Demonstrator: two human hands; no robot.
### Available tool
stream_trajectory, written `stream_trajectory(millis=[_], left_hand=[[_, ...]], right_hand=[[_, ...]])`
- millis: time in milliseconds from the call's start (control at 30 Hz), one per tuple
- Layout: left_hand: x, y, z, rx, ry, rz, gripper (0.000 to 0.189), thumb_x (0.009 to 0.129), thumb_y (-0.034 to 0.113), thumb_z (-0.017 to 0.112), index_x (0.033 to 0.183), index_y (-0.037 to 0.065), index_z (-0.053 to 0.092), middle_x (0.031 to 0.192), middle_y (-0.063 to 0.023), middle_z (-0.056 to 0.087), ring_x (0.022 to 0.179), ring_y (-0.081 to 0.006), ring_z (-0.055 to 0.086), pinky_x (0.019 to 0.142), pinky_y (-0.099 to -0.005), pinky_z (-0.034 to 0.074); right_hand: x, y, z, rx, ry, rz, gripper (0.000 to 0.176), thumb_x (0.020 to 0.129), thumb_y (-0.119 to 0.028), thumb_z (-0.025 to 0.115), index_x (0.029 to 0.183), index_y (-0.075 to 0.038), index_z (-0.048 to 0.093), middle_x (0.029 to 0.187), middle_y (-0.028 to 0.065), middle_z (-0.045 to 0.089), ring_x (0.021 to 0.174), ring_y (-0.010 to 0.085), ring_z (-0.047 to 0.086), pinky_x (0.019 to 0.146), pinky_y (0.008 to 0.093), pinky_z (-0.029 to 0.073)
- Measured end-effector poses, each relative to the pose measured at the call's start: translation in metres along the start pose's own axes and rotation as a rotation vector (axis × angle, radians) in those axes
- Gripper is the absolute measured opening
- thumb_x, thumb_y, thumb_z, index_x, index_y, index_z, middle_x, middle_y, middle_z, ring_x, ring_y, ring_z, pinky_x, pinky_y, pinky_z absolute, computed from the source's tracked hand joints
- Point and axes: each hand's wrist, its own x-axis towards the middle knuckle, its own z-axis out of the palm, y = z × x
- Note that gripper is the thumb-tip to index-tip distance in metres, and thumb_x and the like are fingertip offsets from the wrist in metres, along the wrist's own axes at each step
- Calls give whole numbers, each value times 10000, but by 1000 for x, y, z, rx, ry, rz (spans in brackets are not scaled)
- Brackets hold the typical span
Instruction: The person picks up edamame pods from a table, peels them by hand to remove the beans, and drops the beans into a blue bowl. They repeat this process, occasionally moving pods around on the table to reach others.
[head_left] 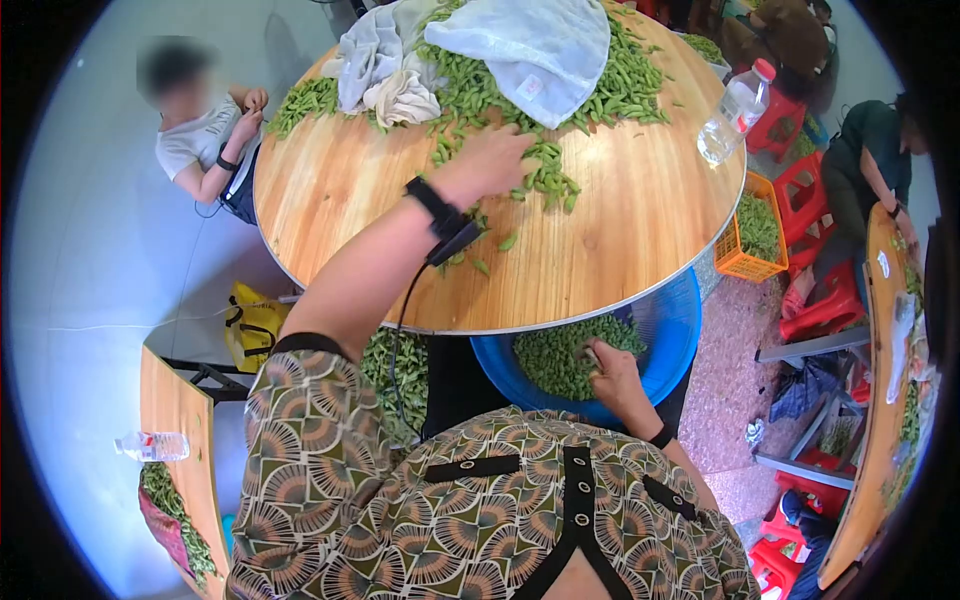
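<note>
My left hand [488,162] reaches over the round wooden table [620,230], its slightly blurred fingers apart at the edge of a pile of green pods [550,180]. Below the table's near edge, my right hand [617,378] is closed in a pinch over a blue basin [685,330]; what lies between its fingertips is too small to name. Shelled green beans [560,362] fill the bottom of the basin. Light cloths [540,50] cover part of the pod heap at the table's far side.
A water bottle [735,115] stands at the table's right edge. Beyond are an orange crate [748,262] of pods and red stools [835,300]. One person [195,140] is at the left, others at the right. A yellow bag [252,330] lies left; more pods [385,375] sit below the table.
</note>
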Motion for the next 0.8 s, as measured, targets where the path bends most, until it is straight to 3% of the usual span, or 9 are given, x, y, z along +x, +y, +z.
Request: stream_trajectory(millis=[133,267,333,433,500,567,600,700,800], left_hand=[[29,7,33,76,31,-80,447,936,395,511,1205,52,607,1275,-235,544,1120,-407,559,951,-455,460],[-4,28,8,30,-183,-63,465,944,404,511,1259,73,596,1308,-249,518,1129,-402,561,949,-454,461],[-32,27,-7,-12,-258,7,372,906,368,563,1030,36,677,1061,-209,631,994,-373,623,831,-481,503],[-28,-31,-25,-140,-4,-67,303,867,297,611,999,35,690,1010,-206,658,979,-363,633,829,-452,512],[-4,-48,-49,-289,-184,-459,299,813,236,645,1039,45,688,995,-213,678,964,-387,641,840,-437,511],[29,-84,-37,-152,-49,-288,304,803,223,645,1046,45,689,987,-217,683,956,-399,643,842,-441,511],[45,-101,-27,-16,78,-124,311,794,209,645,1054,45,689,979,-222,688,948,-411,644,845,-445,511],[87,-113,-7,81,168,-98,340,828,208,631,1097,3,669,942,-237,687,926,-390,652,823,-438,511],[109,-94,5,-200,-12,-257,274,791,190,649,1031,71,707,979,-255,672,958,-408,635,867,-463,504]], right_hand=[[1,-20,-4,57,-52,21,313,736,61,488,1020,-16,595,802,224,611,749,376,638,666,405,492],[-4,-11,1,176,-66,-5,280,759,45,492,1019,-4,584,809,211,613,742,365,631,673,401,486],[-5,-15,-1,181,-24,-29,227,802,11,517,1022,2,572,831,203,611,741,346,616,682,383,478],[-5,-26,-3,203,6,96,185,852,-46,547,1030,1,562,826,195,590,728,324,581,673,365,464],[-4,-32,-9,205,-12,101,180,866,-71,560,1030,1,559,814,189,579,712,312,561,663,360,456],[-6,-30,-10,236,-7,90,176,872,-90,581,1019,3,554,779,170,550,670,264,514,635,348,435],[-7,-31,-11,231,4,88,176,872,-90,581,1019,3,554,779,170,550,670,264,514,635,348,435],[-10,-36,-18,184,-44,160,211,856,-83,594,1044,1,547,830,233,582,755,396,593,659,407,464],[-12,-34,-16,190,-20,155,203,855,-82,594,1035,2,554,831,232,586,756,395,595,662,406,466]])
